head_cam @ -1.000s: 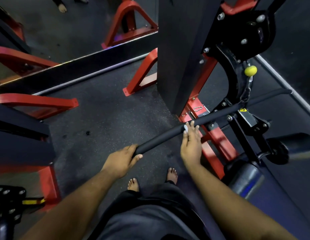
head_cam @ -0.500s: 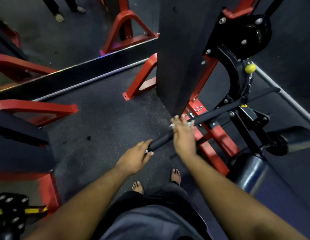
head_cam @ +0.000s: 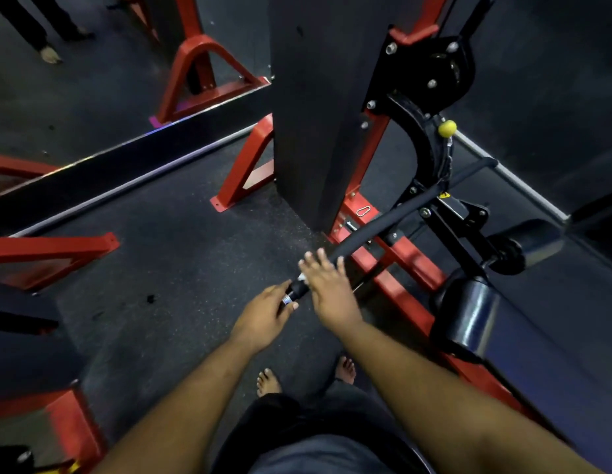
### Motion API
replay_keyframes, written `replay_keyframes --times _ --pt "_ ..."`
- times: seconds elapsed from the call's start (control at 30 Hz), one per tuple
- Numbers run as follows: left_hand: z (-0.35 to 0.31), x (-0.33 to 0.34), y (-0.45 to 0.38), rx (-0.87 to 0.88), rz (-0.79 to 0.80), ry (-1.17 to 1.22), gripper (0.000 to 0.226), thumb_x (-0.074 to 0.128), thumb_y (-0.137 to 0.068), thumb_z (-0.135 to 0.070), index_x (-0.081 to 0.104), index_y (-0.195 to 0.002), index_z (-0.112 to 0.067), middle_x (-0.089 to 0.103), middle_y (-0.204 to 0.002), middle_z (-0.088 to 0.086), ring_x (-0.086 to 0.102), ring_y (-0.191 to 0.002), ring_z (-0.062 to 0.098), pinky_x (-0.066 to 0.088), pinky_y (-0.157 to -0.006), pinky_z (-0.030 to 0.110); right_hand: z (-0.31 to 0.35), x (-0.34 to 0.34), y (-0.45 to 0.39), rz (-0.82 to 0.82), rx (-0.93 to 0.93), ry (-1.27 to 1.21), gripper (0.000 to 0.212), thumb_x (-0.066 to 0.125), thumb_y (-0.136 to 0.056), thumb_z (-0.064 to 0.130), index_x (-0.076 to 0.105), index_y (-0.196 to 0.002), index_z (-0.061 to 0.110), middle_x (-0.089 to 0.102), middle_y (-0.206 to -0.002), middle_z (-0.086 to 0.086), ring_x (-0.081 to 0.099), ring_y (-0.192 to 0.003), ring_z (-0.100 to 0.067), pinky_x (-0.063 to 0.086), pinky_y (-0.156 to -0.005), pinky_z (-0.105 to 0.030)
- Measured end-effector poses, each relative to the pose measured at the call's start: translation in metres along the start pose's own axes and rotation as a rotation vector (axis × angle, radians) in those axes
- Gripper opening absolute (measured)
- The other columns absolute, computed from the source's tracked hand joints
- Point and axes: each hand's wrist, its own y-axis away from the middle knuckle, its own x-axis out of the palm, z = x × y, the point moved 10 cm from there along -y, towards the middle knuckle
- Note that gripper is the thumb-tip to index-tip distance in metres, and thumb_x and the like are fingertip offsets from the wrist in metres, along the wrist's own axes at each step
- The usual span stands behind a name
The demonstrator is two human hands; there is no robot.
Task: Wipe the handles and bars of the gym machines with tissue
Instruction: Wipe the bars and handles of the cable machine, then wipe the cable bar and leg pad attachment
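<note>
We see the long black bar running diagonally from the centre of the frame up toward the right, where it passes through the black machine frame. A scrap of white tissue shows just at the centre, pressed onto the bar under our right hand, whose fingers lie spread and fairly straight over the bar rather than curled around it. Just below and to the left, our left hand grips the bar's near end, thumb and fingers closed around the capped tip. A yellow knob sits on the machine frame in the upper right. Red steel feet rest on the dark floor. Our bare feet stand at lower centre.
</note>
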Motion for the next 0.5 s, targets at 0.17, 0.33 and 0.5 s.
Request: replay_keyframes --times 0.17,0.33,0.5 --pt "0.001 0.009 0.002 0.023 0.046 -0.012 0.047 0.061 -0.102 -0.028 0.053 -0.145 -0.014 0.063 -0.137 0.006 0.061 -0.124 0.027 0.046 -0.1 0.034 0.018 -0.002 0.042 -0.11 -0.065 -0.292 0.045 0.039 -0.104 0.012 0.054 -0.146 0.01 0.046 -0.156 -0.004 0.03 -0.151 -0.018 0.016 -0.126 -0.035" --pt "-0.005 0.009 0.013 -0.055 -0.011 -0.001 0.054 0.054 -0.106 -0.034 0.041 -0.156 -0.02 0.054 -0.148 0.004 0.059 -0.124 0.024 0.048 -0.099 0.036 -0.1 0.0 0.089 -0.564 1.102 -0.991 0.027 0.051 -0.106 0.021 0.071 -0.114 0.005 0.074 -0.105 -0.016 0.069 -0.099 -0.035 0.055 -0.079 -0.033" --pt "-0.008 0.018 0.022 -0.081 0.008 -0.037 0.059 0.051 -0.107 -0.031 0.03 -0.161 -0.019 0.039 -0.162 0.003 0.047 -0.142 0.021 0.04 -0.108 0.032 -0.012 0.038 0.056 -0.329 1.164 -1.584 0.027 0.039 -0.111 0.013 0.056 -0.09 0.016 0.061 -0.074 -0.01 0.055 -0.047 -0.007 0.041 -0.042 -0.017"
